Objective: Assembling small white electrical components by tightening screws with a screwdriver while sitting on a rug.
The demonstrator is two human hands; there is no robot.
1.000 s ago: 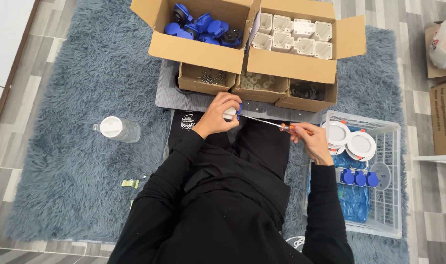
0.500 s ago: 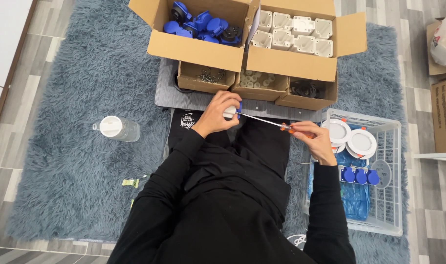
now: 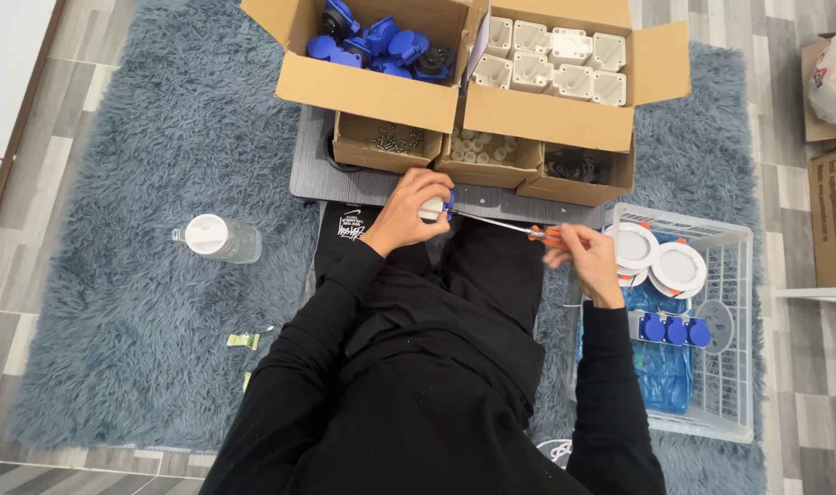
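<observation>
Mid-assembly — left hand [image 3: 401, 213] grips a white-and-blue socket [image 3: 436, 207], right hand [image 3: 583, 257] pinches the screwdriver [image 3: 509, 226] into it — finished sockets [image 3: 675, 330] lie in the basket [image 3: 734, 385], boxed parts [image 3: 555, 50] remain.

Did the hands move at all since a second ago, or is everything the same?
Hardly anything moved. The right hand slid slightly outward along with the orange-handled screwdriver it grips, its tip still at the small white and blue part held in the left hand. Nothing was picked up or let go. The cardboard boxes, bottle and white basket stayed put.
</observation>
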